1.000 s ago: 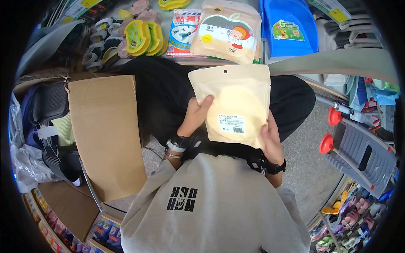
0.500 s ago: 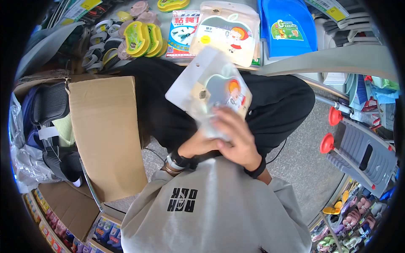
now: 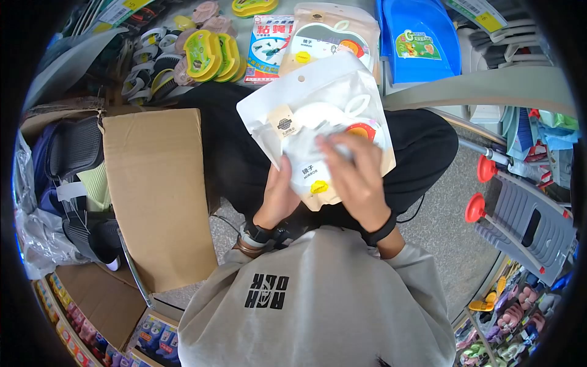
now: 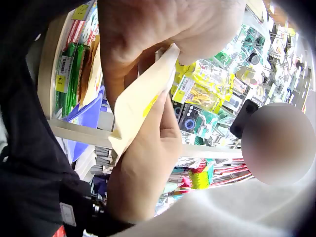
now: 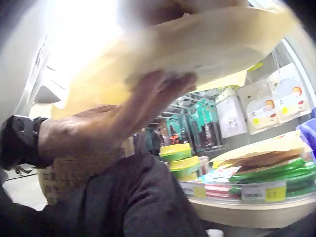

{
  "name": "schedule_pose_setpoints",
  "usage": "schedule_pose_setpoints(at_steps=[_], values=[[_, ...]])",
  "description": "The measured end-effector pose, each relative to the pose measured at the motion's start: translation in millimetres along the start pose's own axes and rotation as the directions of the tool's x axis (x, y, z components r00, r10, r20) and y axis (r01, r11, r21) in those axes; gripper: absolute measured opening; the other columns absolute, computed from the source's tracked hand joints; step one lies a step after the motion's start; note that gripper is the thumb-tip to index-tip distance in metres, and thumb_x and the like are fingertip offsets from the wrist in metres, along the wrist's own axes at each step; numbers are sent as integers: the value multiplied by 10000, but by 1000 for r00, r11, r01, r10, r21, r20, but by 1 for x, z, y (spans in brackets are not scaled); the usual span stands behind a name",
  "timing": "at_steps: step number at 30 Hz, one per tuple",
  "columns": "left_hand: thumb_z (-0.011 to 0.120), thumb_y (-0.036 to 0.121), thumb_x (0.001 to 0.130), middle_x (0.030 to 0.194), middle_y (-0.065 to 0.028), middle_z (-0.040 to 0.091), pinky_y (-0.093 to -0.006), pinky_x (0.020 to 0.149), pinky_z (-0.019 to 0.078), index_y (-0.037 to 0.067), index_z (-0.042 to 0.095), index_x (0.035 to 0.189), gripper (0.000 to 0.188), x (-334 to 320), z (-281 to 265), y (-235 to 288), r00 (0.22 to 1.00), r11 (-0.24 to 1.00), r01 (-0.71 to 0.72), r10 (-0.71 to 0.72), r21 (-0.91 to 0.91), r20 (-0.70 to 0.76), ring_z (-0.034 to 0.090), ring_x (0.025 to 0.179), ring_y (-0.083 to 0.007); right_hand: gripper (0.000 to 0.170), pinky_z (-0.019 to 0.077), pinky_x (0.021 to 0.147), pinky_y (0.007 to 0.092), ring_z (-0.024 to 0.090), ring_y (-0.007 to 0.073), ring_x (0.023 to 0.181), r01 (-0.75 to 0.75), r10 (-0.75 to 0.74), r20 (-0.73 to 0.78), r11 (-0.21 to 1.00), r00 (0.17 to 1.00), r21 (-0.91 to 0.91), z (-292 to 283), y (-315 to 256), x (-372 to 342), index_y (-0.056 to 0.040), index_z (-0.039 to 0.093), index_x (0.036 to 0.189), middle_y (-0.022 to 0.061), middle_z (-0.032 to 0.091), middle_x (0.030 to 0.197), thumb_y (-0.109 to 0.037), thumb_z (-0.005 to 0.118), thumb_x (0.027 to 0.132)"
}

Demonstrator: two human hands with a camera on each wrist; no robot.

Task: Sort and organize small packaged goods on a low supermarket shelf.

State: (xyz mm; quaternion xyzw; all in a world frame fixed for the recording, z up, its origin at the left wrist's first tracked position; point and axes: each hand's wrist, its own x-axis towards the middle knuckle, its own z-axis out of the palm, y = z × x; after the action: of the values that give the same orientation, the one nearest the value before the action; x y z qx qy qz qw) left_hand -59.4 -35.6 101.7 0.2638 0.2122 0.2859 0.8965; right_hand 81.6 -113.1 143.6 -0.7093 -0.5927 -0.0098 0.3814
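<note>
A flat pouch-style mirror package, printed "MIRROR" with a yellow sticker and an apple-shaped picture, is tilted above the lap, front side up. My left hand grips its lower left edge, thumb on the front. Across the lower right of the front lies my right hand, its fingers extended and blurred, touching the surface. The left wrist view shows the package nearly edge-on between both hands. From below, in the right wrist view, the left hand's fingers lie against the package's back.
A similar mirror package, a fly-glue packet, yellow-green boxes and a blue dustpan sit on the shelf ahead. A cardboard box flap stands left; a grey folding stool is at right.
The package has turned from its plain, labelled back to its printed front. My right hand has gone from gripping its right edge to lying over the front, and the package rose slightly and moved right.
</note>
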Motion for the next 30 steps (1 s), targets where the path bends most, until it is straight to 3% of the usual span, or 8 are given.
schedule_pose_setpoints(at_steps=[7,11,15,21,23,25,27,30], values=[[438,208,1016,1330,-153,474,-399,997,458,19,277,1402,458,2,2,2,999,988,22,-16,150,-40,524,1205,-239,378,414,841,375,524,279,954,-308,293,-242,951,925,-26,-13,16,2,-50,661,1160,120,576,1071,29,659,790],[455,211,1013,1309,-133,497,-363,968,473,29,297,1398,454,12,10,2,973,985,-65,98,160,-209,547,1166,-209,394,439,841,372,555,264,959,-135,135,-11,991,991,11,3,-7,-25,-45,664,1148,87,581,1063,33,673,762],[477,207,1007,1287,-121,514,-335,940,482,28,315,1394,457,20,4,5,940,975,-100,157,197,-304,560,1128,-184,384,442,847,363,564,269,954,-100,101,-5,995,995,9,7,-3,-37,-54,675,1122,85,588,1059,38,678,750],[493,211,1001,1270,-119,519,-323,923,488,26,322,1394,467,21,1,17,938,966,-132,195,224,-288,566,1110,-174,199,457,851,337,585,284,953,-444,463,-274,886,843,130,-14,37,-22,22,661,1054,154,590,1036,8,579,873],[492,173,999,1245,-101,533,-294,907,474,5,358,1365,425,23,0,23,938,945,-157,234,287,-257,556,1083,-140,182,447,867,308,584,227,977,-507,598,-309,797,739,329,-15,51,-25,47,629,1066,127,600,1061,-38,543,930],[491,136,997,1220,-82,546,-265,892,459,-16,394,1337,385,26,0,26,935,921,-179,268,346,-230,545,1055,-106,287,434,918,285,557,137,1033,-507,802,-33,408,596,759,-16,55,-29,31,561,1180,68,583,1145,-178,464,1009],[502,151,995,1141,-64,576,-245,857,459,-28,436,1301,360,31,-1,27,937,890,-172,281,422,-209,537,1005,-80,350,433,948,302,546,151,1104,-416,782,243,23,574,909,-18,52,-34,8,508,1258,72,569,1205,-243,436,1024],[526,177,988,1063,-49,603,-234,814,458,-38,488,1258,347,38,-5,24,928,815,-194,333,546,-168,528,946,-65,452,409,1005,338,509,197,1203,-438,602,424,-134,677,889,-13,34,-33,20,422,1338,104,534,1281,-310,409,1030]])
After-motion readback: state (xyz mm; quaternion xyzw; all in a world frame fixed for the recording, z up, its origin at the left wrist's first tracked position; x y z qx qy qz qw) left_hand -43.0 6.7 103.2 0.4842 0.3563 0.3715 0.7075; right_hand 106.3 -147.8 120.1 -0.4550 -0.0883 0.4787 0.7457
